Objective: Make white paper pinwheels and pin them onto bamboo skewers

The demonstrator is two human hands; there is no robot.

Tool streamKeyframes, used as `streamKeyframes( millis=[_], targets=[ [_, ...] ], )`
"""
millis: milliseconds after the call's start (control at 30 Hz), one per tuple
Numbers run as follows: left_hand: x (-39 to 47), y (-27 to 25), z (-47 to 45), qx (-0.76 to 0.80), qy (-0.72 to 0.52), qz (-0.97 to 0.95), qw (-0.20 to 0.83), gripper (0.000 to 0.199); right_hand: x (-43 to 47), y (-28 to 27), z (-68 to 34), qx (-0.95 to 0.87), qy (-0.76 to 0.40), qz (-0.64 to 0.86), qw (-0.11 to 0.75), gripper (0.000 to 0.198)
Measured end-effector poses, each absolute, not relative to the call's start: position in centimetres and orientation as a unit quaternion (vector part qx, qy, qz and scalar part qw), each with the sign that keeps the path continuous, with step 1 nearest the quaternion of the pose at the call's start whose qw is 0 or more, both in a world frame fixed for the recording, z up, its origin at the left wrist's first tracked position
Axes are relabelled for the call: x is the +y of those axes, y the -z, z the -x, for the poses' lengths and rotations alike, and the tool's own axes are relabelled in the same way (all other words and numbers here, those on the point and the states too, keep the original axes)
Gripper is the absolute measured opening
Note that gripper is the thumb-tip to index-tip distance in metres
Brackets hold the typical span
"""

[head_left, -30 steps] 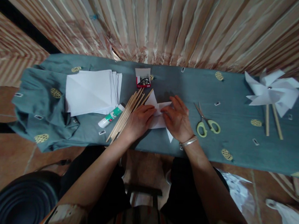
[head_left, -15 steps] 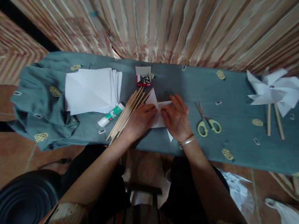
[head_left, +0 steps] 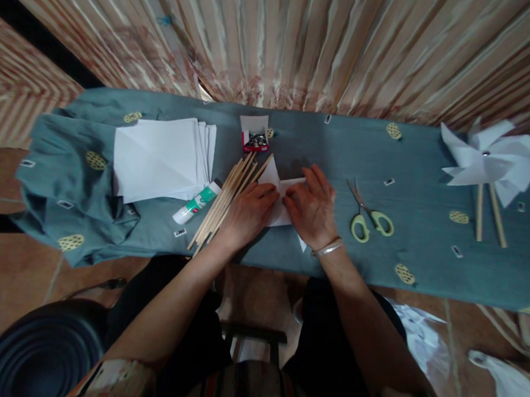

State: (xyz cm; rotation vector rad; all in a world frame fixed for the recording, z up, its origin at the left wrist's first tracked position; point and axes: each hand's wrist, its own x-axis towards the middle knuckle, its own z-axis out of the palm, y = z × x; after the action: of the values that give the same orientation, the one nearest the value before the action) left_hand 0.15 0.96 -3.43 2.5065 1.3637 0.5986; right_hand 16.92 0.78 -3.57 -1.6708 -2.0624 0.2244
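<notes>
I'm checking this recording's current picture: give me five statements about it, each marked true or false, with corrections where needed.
1. The left hand and right hand both touch the white paper. True.
2. The scissors lie to the right of the right hand. True.
3. The glue stick stands upright. False: the glue stick lies on its side.
4. The paper stack lies left of the wooden sticks. True.
5. The small box is closed. False: the small box is open, with metal pieces showing.

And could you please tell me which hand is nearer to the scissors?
Right: the right hand is just left of the scissors; the left hand is farther left, beside the sticks.
</notes>
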Motion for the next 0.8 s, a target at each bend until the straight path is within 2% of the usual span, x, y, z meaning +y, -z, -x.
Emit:
streamKeyframes(
  millis=[167, 800],
  targets=[
    [0.7, 3.2, -0.1, 0.466, -0.227, -0.849, 0.105, 0.026, 0.8, 3.2, -16.6, -0.747, -0.083, 0.624, 0.214, 0.009],
    [0.3, 1.8, -0.6, 0.473, -0.183, -0.855, 0.111, 0.023, 0.7, 3.1, -16.5, -0.742, -0.081, 0.631, 0.214, 0.016]
  ],
)
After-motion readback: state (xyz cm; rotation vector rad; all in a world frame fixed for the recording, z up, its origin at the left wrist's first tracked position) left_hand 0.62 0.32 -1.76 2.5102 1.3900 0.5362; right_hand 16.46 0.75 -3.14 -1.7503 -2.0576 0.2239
